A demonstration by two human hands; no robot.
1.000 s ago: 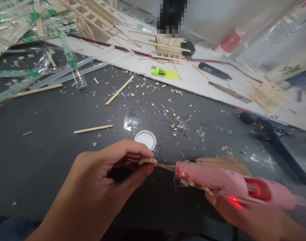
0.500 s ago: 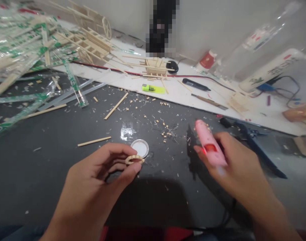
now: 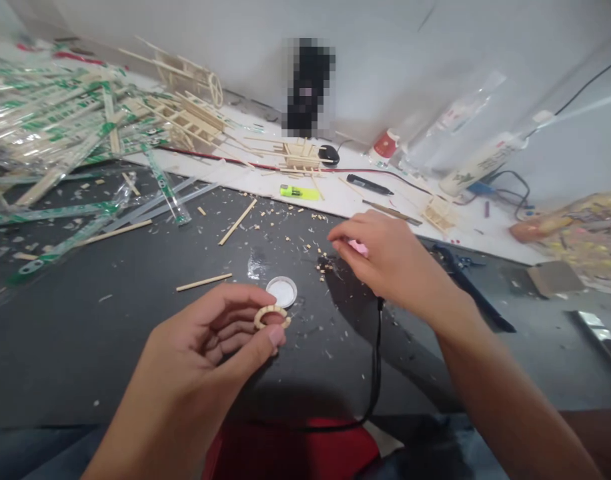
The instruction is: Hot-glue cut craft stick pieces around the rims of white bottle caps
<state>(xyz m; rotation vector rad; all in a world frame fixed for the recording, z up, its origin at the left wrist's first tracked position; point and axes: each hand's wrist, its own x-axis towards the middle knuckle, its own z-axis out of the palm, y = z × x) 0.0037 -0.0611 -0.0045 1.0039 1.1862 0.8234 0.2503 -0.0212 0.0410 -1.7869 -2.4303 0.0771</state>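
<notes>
The right hand [image 3: 388, 257], curled round the pink glue gun [image 3: 359, 248], has swung from the wooden ring [image 3: 264, 311] over to the wood bits [image 3: 323, 269], so gluing looks paused while the left hand [image 3: 203, 347] pinches the ring above the counter [image 3: 130, 340].

Your left hand [image 3: 210, 347] and right hand [image 3: 385, 257] are bare, and so are your forearms [image 3: 490, 363]. Dull blue cloth [image 3: 45, 453], perhaps your trousers, shows at the lower left edge.

left hand [image 3: 213, 343]: pinching | right hand [image 3: 385, 257]: farther forward, fingers curled
</notes>
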